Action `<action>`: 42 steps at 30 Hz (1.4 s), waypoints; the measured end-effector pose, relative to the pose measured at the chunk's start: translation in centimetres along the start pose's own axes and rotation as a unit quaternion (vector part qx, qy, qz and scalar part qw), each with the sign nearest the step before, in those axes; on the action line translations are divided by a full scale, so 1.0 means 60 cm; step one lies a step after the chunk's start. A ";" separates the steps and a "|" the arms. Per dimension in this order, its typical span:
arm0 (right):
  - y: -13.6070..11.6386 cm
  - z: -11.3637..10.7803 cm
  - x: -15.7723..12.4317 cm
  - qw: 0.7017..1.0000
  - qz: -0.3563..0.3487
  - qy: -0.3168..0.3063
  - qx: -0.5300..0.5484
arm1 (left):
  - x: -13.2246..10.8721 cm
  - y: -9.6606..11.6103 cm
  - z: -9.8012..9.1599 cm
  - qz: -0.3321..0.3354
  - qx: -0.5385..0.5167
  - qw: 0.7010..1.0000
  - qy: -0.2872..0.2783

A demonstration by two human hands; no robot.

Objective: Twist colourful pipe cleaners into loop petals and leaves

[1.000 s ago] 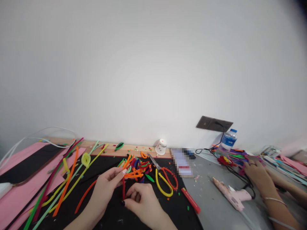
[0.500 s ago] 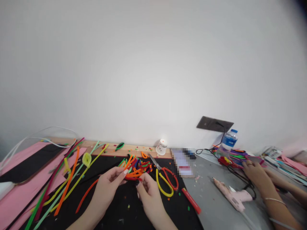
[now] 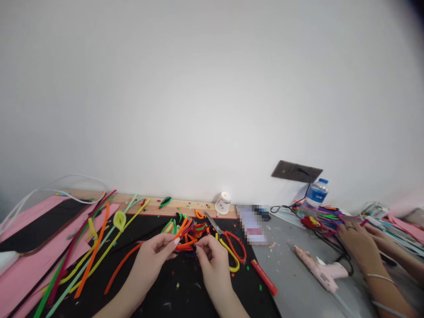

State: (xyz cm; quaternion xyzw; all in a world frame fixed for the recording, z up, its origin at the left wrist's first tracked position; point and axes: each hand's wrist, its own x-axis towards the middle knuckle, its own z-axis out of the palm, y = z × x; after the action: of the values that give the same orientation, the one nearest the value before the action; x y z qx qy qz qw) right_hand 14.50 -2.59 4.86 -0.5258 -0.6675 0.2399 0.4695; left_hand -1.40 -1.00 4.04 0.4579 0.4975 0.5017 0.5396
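Thumb and fingers of my left hand [image 3: 155,252] are pinched on an orange pipe cleaner [image 3: 186,244]. At its other side, the fingertips of my right hand [image 3: 212,259] are pressed together; the tip between them is too small to make out clearly. Just behind my hands lies a heap of bent, many-coloured pipe cleaner pieces [image 3: 200,229]. Scissors [image 3: 237,246] with red and yellow handles lie right beside my right hand, blades pointing back. A curved orange-red pipe cleaner [image 3: 118,270] rests on the black mat [image 3: 179,300] beside my left forearm.
Long pipe cleaners [image 3: 96,256] lie across pink sheets [image 3: 20,287] on the left. A white paper cup [image 3: 223,203] stands near the wall. Rightward are a red tube [image 3: 264,277], a pink glue gun [image 3: 318,268], a water bottle [image 3: 316,196] and another person's hands [image 3: 356,245].
My right hand has shifted slightly right and up, now covering part of the yellow scissor handle. My left hand has barely moved. The other person's hands have moved a little.
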 end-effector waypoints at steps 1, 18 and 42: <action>0.000 -0.001 0.001 1.000 -0.010 0.006 -0.006 | 0.001 -0.002 0.001 0.000 0.004 1.000 -0.006; 0.007 -0.015 0.018 0.992 0.044 -0.027 0.117 | -0.002 -0.003 0.001 0.012 0.026 0.995 -0.093; 0.004 -0.020 0.012 0.993 0.035 -0.068 0.092 | 0.004 -0.003 -0.005 0.011 0.034 0.996 -0.083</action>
State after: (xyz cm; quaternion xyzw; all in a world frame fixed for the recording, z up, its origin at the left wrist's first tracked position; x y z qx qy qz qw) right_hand 15.66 -2.05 5.47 -0.4861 -0.6540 0.3515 0.4608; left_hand -1.71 -0.76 3.81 0.5215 0.4622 0.4508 0.5577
